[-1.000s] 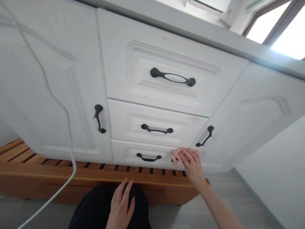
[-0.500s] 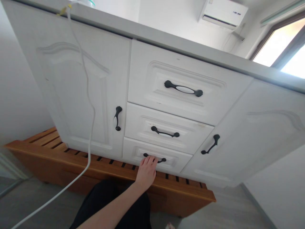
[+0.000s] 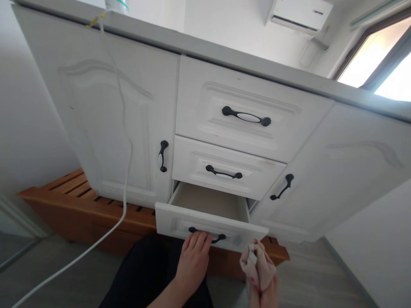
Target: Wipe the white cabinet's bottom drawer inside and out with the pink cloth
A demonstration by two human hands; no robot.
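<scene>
My left hand (image 3: 193, 256) has its fingers hooked over the dark handle (image 3: 219, 238) of the bottom drawer (image 3: 173, 220), which is pulled out. The part of the drawer's inside that shows is pale and bare. To the right of the drawer front, my right hand (image 3: 269, 291) holds a bundled pale pink cloth item (image 3: 263, 267) with small red spots. Above, the middle drawer (image 3: 192, 164) and top drawer (image 3: 189, 107) are closed, each with a dark and white handle.
White cabinet doors (image 3: 109, 128) flank the drawers. A white cable (image 3: 123, 205) hangs from the cabinet top across the left door to the floor. Under the cabinet is a slatted wooden bench (image 3: 80, 214). My dark-clothed knees are below the drawer. An air conditioner (image 3: 300, 15) is on the wall.
The bottom drawer has slid out toward me with my left hand on its handle. My right hand has come into view at the lower right with the cloth item.
</scene>
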